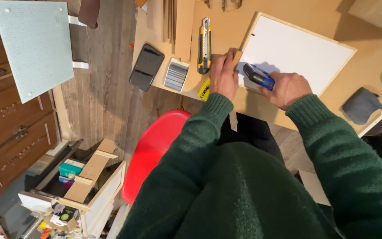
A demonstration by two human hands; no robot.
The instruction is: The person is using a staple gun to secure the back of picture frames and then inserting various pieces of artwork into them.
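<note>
A white panel in a light wooden frame (298, 49) lies on the wooden tabletop (261, 104). My left hand (223, 76) presses a small wooden piece (236, 58) against the frame's near-left corner. My right hand (287, 88) grips a blue and black staple gun (258, 76), its nose on the white panel right beside that corner. Both arms wear dark green knitted sleeves.
Left of my hands lie a yellow and black utility knife (204, 45), an open box of staples (176, 75) and a dark phone (146, 67) at the table edge. A grey cloth (361, 105) sits right. A red chair (153, 152) and open drawers (85, 186) stand below.
</note>
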